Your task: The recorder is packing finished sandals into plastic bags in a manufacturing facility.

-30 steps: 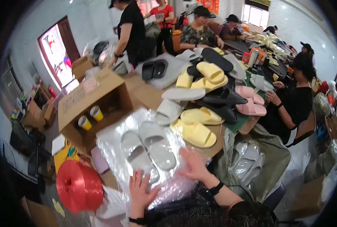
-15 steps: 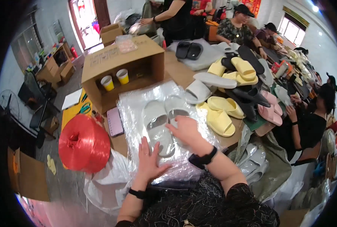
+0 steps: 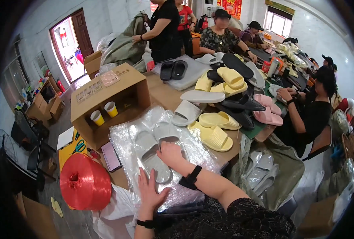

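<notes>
Two pale grey slippers (image 3: pixel 152 153) lie side by side inside a clear plastic bag (image 3: pixel 123 139) on the brown table (image 3: pixel 163 95). My right hand (image 3: pixel 171 153) rests flat on the near end of the right slipper, fingers spread. My left hand (image 3: pixel 150 191) presses flat on the bag's near edge, just below the left slipper. A black band sits on each wrist.
An open cardboard box (image 3: pixel 109 89) with two paper cups stands at the far left. A red twine spool (image 3: pixel 85 182) sits at the near left. Yellow, pink, white and black slippers (image 3: pixel 220 99) cover the table's right. Several people work along the far side and the right.
The view has swung a little. My right hand has slid down from the upper part of the right slipper to its near end; my left hand stays on the bag's near edge.
</notes>
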`<move>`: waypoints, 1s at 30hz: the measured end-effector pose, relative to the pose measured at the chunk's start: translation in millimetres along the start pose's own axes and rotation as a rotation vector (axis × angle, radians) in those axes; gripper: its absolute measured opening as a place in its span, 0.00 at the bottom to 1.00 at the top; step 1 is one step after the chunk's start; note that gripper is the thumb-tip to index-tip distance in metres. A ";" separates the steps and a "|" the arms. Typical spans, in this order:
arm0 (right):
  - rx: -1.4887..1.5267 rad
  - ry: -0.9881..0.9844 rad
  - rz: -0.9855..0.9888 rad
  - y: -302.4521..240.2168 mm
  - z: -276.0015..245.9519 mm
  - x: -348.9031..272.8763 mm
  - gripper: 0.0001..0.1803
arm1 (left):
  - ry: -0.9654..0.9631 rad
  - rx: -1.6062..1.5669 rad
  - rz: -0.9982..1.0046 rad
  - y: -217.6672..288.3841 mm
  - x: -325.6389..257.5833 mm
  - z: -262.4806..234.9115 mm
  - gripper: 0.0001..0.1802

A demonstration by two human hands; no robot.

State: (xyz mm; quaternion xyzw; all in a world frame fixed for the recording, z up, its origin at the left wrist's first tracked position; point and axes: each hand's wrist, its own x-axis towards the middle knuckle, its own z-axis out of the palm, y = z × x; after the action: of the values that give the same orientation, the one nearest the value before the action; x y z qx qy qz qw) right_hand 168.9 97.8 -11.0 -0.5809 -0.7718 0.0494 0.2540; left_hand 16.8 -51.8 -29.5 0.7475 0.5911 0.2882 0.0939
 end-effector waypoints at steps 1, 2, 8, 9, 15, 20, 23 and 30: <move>0.002 0.016 -0.007 0.2 2.5 3.3 0.17 | 0.004 0.007 -0.003 -1.1 0.9 -0.3 0.55; 0.003 0.033 -0.015 0.4 3.8 6.7 0.16 | -0.008 0.015 0.004 -0.4 1.6 -0.2 0.55; -0.055 -0.058 -0.043 -2.8 -2.9 4.7 0.22 | -0.029 0.005 -0.011 -9.9 -8.8 5.8 0.56; -0.081 -0.118 -0.050 -2.0 -4.5 5.0 0.23 | -0.025 0.027 -0.004 -12.5 -10.7 6.8 0.56; -0.007 -0.035 -0.089 6.3 15.1 5.9 0.15 | -0.041 0.032 0.015 -4.3 -14.4 -1.2 0.54; 0.143 -0.017 -0.075 10.6 15.2 11.9 0.14 | -0.015 0.087 0.004 -5.2 -13.0 0.3 0.60; 0.238 0.051 -0.045 20.2 5.7 8.2 0.14 | -0.061 0.081 -0.019 3.2 -3.8 -1.6 0.68; 0.373 0.522 0.043 49.8 -118.7 -44.0 0.10 | -0.106 0.076 -0.031 11.0 4.2 3.6 0.65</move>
State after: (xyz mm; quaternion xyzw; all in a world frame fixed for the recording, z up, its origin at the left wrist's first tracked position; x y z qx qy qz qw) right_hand 274.3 47.2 58.6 -0.5338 -0.6457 0.0449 0.5442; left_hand 28.5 -50.2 -25.8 0.7555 0.6072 0.2242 0.1012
